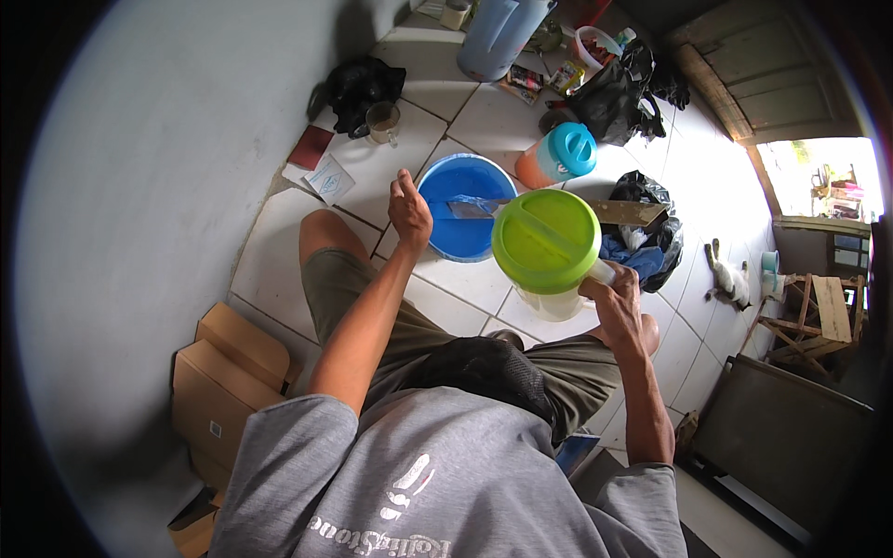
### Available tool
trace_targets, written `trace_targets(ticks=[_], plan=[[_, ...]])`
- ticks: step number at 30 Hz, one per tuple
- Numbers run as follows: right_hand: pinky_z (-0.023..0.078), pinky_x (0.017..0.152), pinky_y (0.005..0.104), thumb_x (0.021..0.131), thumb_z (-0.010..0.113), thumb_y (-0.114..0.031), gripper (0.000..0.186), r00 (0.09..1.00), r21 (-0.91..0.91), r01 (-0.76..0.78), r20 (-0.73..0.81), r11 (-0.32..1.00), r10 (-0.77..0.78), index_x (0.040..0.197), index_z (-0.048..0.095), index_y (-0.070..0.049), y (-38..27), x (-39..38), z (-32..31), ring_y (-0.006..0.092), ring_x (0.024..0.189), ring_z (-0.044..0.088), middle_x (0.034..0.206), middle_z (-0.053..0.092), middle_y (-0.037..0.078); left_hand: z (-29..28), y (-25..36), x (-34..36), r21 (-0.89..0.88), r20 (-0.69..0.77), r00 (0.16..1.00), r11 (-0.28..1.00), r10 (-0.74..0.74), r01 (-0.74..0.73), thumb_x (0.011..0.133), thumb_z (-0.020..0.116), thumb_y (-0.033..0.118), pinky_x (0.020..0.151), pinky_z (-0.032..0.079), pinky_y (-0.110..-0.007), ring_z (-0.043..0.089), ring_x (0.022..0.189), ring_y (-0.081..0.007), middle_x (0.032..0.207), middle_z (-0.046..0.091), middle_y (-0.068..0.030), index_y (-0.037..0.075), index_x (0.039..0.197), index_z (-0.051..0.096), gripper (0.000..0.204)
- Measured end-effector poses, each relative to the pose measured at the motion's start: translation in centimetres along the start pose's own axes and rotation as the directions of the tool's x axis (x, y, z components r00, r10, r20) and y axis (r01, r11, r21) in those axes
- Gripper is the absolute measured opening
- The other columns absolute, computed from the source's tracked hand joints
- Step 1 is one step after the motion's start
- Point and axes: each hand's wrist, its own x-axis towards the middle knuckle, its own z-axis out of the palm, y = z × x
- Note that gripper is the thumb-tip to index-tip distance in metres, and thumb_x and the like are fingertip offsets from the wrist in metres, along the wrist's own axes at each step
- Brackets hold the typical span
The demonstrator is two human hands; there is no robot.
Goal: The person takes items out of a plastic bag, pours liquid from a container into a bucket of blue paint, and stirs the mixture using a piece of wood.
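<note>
Fingers of the left hand (409,212) are loosely curled, thumb up, holding nothing that I can make out; the hand rests at the near left rim of a blue bucket (465,219) standing on the white tiled floor (279,251). Something flat and bluish lies inside the bucket, though I cannot tell what it is. Left of that hand, against the pale wall, a small paper packet (328,179) and a dark red square (311,147) lie on the tiles, with a metal mug (382,122) and a black bag (363,86) just beyond them. Nearer, at the person's left side, sit folded cardboard boxes (228,377).

Just right of the bucket, the right hand (616,296) is closed around the handle of a clear jug with a green lid (546,240), held up above the person's knees, its lid overlapping the bucket's right edge from this angle. Farther off stands an orange jug with a turquoise lid (561,154), and beyond it a large pale blue water bottle (500,35). Black plastic bags (614,98) are heaped to the right of those. Well off to the right, a small white cat (728,274) lies on the tiles near a wooden stool (809,321).
</note>
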Motion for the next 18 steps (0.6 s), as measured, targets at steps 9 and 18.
trace_targets(ticks=[9,18], plan=[[0.031,0.048,0.0210,0.058,0.053,-0.002,0.008,0.998,0.118,0.003,-0.060,0.993,0.004,0.063,0.055,0.004,1.5,-0.6,-0.4,0.0040,0.052,0.040,0.056,0.049,-0.003,0.1,-0.1,-0.1,0.044,0.059,0.996,0.997,-0.071,0.069,0.092,0.033,0.018,0.072,0.047,-0.040,0.056,0.083,-0.0381,0.102,0.052,-0.0255,-0.001,0.114,0.038,0.030],[0.036,0.054,0.0197,0.057,0.053,0.002,0.013,0.979,0.465,0.095,-0.204,0.880,0.002,0.069,0.057,0.002,0.2,-3.0,-1.7,0.0062,0.056,0.048,0.064,0.055,0.000,-0.4,1.3,0.4,-0.227,0.143,0.913,0.885,-0.383,0.407,0.093,0.026,0.028,0.083,0.043,-0.039,0.050,0.099,-0.0399,0.113,0.048,-0.0272,-0.005,0.117,0.039,0.043]])
